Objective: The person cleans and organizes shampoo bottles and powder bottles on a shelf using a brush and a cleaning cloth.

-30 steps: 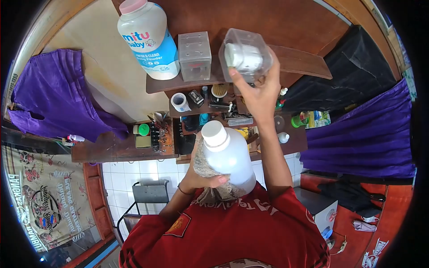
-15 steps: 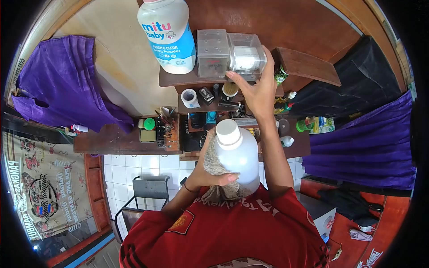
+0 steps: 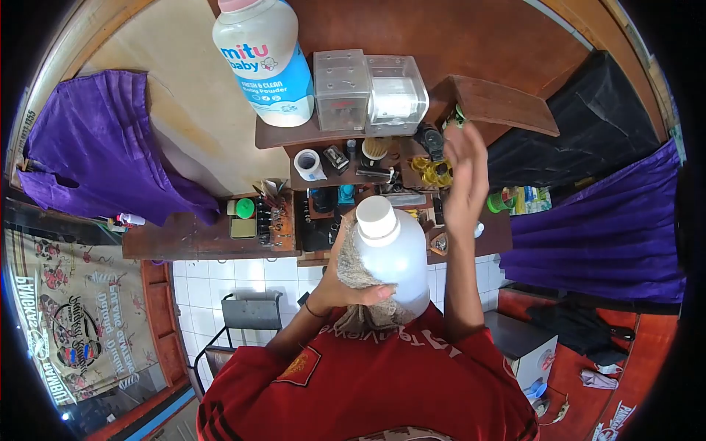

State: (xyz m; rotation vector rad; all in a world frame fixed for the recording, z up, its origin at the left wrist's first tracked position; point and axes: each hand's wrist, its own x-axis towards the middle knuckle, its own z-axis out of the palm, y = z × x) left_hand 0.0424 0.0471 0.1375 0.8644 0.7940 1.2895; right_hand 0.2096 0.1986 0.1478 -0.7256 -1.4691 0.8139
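Observation:
Close to my chest, my left hand (image 3: pixel 360 287) is wrapped round a white capped bottle (image 3: pixel 397 250), with a grey-brown cloth (image 3: pixel 354 266) pressed against its side. My right hand (image 3: pixel 465 173) is raised to the right of the shelves, palm turned sideways and fingers extended, holding nothing. Left of it on the upper shelf stand two clear plastic boxes (image 3: pixel 342 92), the right one (image 3: pixel 397 99) with a white roll inside. A large baby powder bottle (image 3: pixel 268 70) stands beside them.
The lower shelf bears a white roll (image 3: pixel 309 165), a brush (image 3: pixel 375 149) and yellow items (image 3: pixel 432 171). Tools and a green-lidded container (image 3: pixel 245 209) sit on the left counter. A chair (image 3: pixel 250 312) stands below. Purple curtains (image 3: pixel 588 228) hang at both sides.
My right hand has let go of the right clear box and moved right and down. The view has shifted slightly. My left hand still grips the bottle and cloth.

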